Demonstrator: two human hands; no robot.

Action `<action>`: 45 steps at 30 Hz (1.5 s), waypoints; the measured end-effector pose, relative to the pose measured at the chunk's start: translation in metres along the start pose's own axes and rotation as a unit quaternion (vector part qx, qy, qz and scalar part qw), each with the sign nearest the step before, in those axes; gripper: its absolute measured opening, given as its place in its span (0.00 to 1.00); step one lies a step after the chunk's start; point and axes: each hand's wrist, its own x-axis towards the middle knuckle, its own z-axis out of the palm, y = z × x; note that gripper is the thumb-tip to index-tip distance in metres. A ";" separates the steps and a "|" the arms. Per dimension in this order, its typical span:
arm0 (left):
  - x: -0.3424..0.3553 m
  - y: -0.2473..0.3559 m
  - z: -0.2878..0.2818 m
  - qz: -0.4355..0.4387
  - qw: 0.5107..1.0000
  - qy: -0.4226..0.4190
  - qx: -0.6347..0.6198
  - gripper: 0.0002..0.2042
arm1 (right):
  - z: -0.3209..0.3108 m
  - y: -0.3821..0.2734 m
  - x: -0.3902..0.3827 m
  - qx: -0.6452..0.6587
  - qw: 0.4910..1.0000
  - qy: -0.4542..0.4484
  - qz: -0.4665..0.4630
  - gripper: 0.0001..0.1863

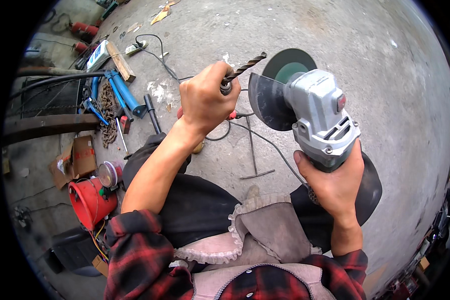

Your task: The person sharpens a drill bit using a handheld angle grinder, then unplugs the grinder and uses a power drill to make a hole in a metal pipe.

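Observation:
My left hand [202, 97] is closed in a fist around a twist drill bit [250, 66], whose dark fluted end sticks out up and to the right. A round metal collar shows at the bit's base; the rest is hidden in the fist. Bits of red show below the hand, of what I cannot make out. My right hand [340, 185] wraps round the body of a silver angle grinder [317, 102]. The grinder's green disc [301, 61] and dark guard [267, 100] face the drill bit, apart from it by a small gap.
A T-shaped metal rod [257, 174] and black cables [272, 145] lie on the concrete between my knees. To the left are a blue jack [125, 95], a rusty chain [108, 115], a wooden block [121, 62], a cardboard box [75, 159] and a red bucket [87, 205].

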 end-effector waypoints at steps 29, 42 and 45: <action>-0.001 0.003 0.000 0.010 1.000 -0.012 -0.027 0.08 | 0.004 0.005 0.000 0.034 0.999 -0.026 -0.007 0.33; -0.003 0.002 -0.003 -0.013 1.000 -0.006 -0.025 0.08 | -0.001 -0.001 0.003 0.033 0.999 -0.008 0.010 0.30; 0.001 0.001 -0.007 -0.030 0.999 -0.003 -0.026 0.07 | -0.004 0.000 0.001 0.038 0.999 0.001 0.019 0.30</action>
